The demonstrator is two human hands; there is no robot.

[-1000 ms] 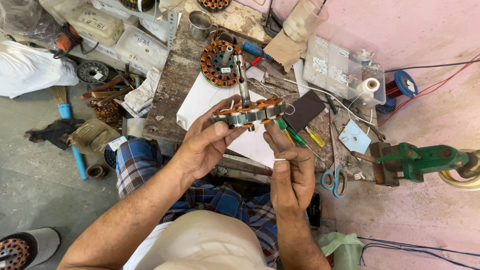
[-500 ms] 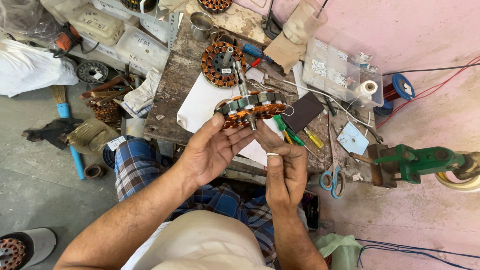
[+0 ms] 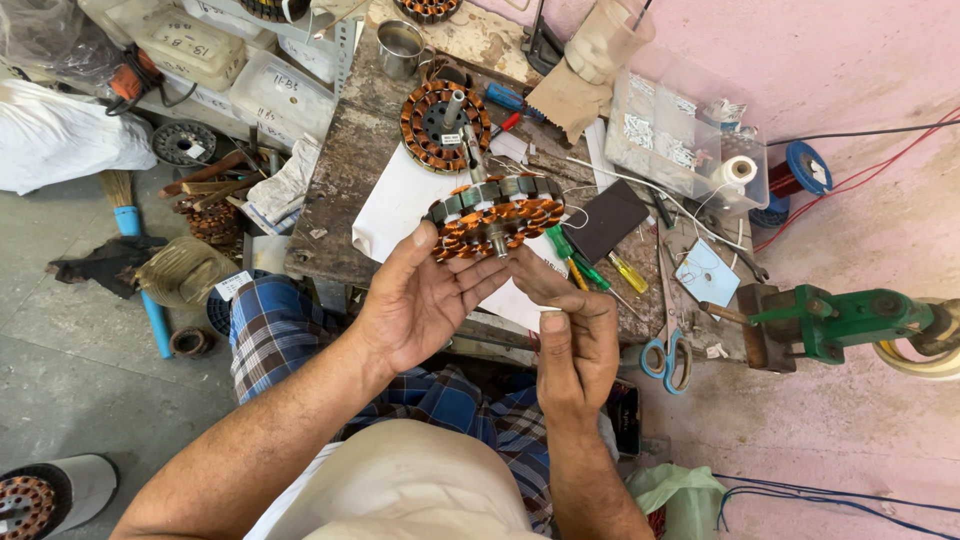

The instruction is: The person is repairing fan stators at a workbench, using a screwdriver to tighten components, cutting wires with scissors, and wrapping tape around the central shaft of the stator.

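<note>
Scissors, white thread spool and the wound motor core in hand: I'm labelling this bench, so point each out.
scissors (image 3: 668,352), head view, blue handle loops.
white thread spool (image 3: 738,170), head view, its side.
wound motor core (image 3: 497,215), head view, copper windings.

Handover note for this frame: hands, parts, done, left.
Left hand: open palm up, fingers and thumb cradling the wound stator from below and the left.
Right hand: fingertips at the stator's lower right edge, by the shaft end.
The stator is held above the white sheet on the workbench; its copper coils look filled all round.
Second wound stator lies further back on the bench. Green screwdrivers and blue scissors lie to the right.
Not visible: any loose lead ends or tie-offs.
</note>
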